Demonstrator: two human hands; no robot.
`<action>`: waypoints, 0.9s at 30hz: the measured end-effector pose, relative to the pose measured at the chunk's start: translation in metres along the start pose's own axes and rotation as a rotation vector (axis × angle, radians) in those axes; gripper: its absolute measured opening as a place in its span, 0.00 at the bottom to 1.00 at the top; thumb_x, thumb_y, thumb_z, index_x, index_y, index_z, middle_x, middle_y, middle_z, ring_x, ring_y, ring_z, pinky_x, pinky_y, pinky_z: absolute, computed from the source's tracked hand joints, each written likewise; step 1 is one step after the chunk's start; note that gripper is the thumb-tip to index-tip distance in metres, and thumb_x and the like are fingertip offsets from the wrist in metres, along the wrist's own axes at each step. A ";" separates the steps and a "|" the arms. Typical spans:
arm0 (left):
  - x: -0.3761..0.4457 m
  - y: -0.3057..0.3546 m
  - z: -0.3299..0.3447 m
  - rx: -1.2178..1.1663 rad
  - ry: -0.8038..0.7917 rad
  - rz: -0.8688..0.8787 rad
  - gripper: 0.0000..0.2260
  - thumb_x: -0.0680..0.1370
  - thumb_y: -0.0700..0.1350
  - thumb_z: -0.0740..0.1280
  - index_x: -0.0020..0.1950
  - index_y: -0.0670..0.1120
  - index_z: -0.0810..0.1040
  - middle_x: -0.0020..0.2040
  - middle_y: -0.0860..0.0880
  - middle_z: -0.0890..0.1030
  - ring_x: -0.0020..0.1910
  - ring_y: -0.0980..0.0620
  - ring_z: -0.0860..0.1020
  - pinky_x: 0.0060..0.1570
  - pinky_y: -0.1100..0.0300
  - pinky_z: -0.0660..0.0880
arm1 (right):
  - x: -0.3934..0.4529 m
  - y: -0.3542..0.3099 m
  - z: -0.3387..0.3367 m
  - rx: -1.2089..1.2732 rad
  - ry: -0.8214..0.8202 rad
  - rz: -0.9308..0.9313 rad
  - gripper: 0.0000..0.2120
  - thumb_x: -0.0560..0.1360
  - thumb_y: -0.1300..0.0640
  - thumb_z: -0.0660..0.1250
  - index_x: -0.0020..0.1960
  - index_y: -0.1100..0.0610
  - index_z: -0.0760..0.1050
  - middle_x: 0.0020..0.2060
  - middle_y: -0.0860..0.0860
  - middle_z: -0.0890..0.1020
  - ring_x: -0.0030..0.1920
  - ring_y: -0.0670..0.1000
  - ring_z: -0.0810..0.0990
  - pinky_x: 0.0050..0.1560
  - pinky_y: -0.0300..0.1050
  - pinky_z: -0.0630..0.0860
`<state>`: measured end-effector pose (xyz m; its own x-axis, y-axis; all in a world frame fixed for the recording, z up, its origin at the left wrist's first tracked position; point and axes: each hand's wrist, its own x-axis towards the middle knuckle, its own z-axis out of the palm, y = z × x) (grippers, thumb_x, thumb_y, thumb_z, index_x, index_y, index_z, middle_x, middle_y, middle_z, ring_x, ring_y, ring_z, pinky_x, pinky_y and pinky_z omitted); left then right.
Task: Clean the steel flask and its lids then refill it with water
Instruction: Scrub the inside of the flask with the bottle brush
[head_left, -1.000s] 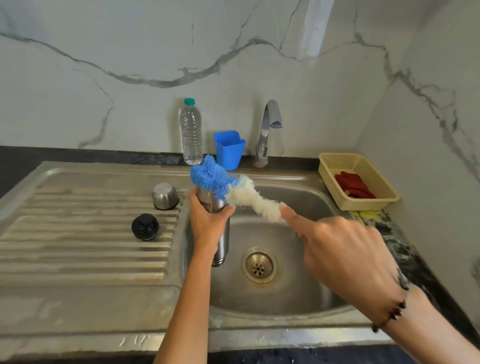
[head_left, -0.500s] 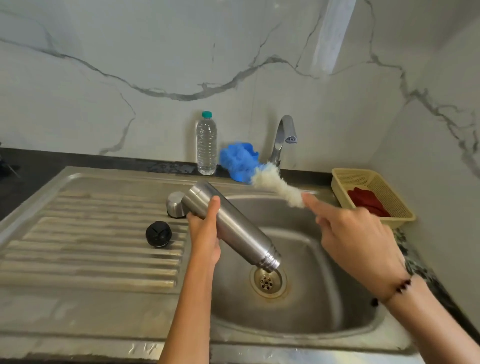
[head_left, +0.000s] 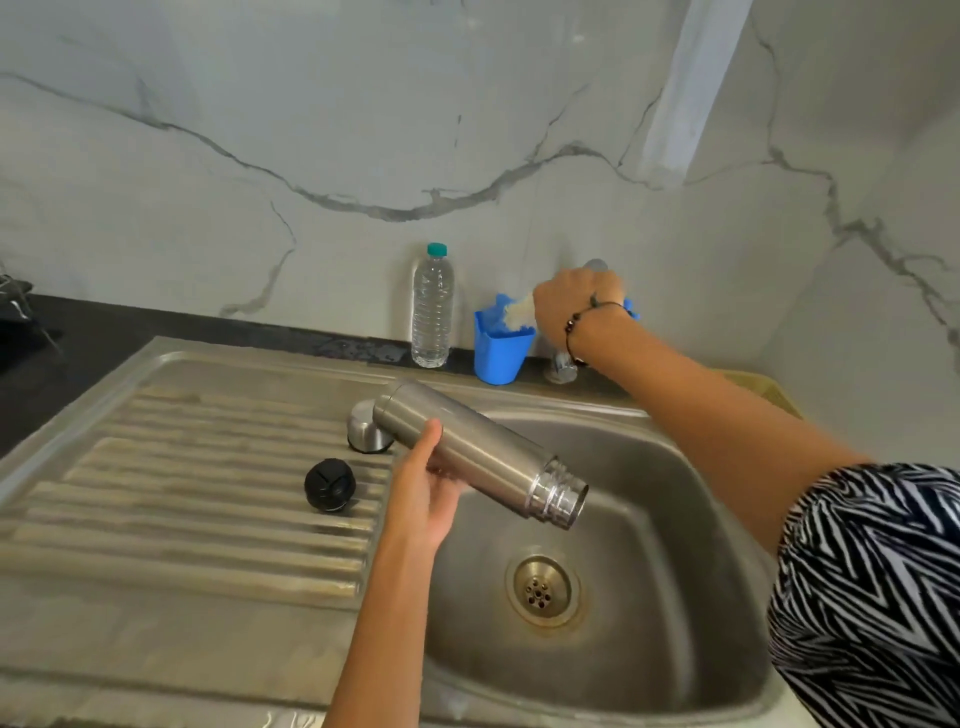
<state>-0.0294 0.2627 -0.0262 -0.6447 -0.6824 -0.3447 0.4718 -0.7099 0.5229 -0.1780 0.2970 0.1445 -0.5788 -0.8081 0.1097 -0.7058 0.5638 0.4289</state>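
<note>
Before you is a steel sink (head_left: 649, 467) with ribbed drainboard under a white marble wall. Your left hand (head_left: 426, 499) grips the tilted, open steel flask (head_left: 478, 452) over the basin — your right hand (head_left: 566, 306) holds the white-and-blue bottle brush (head_left: 519, 314) at the blue plastic cup (head_left: 498, 353).

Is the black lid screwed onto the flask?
No. The black lid sits by itself on the draining board, while the flask, gripped by the left hand, has its threaded mouth bare over the sink.

basin (head_left: 649, 519) open below tilted flask (head_left: 483, 457) — lids (head_left: 332, 486) crowd the drainboard (head_left: 182, 493) edge.
</note>
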 end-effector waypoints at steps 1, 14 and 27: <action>0.001 0.000 0.000 0.005 0.025 0.013 0.29 0.71 0.50 0.70 0.69 0.42 0.69 0.59 0.40 0.80 0.60 0.43 0.77 0.64 0.45 0.71 | 0.006 -0.002 -0.001 -0.008 -0.020 -0.009 0.11 0.78 0.63 0.56 0.52 0.59 0.76 0.49 0.53 0.79 0.49 0.54 0.76 0.47 0.45 0.70; 0.012 -0.007 0.001 -0.107 -0.179 -0.161 0.25 0.72 0.47 0.70 0.67 0.39 0.71 0.63 0.35 0.76 0.66 0.34 0.71 0.67 0.37 0.66 | 0.032 -0.001 -0.005 0.025 -0.167 -0.026 0.08 0.77 0.61 0.55 0.48 0.59 0.73 0.42 0.54 0.74 0.42 0.55 0.73 0.46 0.46 0.71; 0.006 -0.013 0.006 -0.128 -0.220 -0.296 0.29 0.72 0.52 0.65 0.69 0.39 0.69 0.54 0.35 0.80 0.47 0.38 0.81 0.40 0.50 0.81 | 0.000 0.005 -0.008 0.069 -0.029 0.046 0.10 0.77 0.63 0.54 0.48 0.58 0.74 0.49 0.57 0.78 0.53 0.57 0.76 0.53 0.47 0.65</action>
<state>-0.0429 0.2682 -0.0306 -0.8714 -0.4007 -0.2830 0.3083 -0.8960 0.3196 -0.1786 0.2988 0.1537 -0.6224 -0.7761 0.1016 -0.7037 0.6117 0.3614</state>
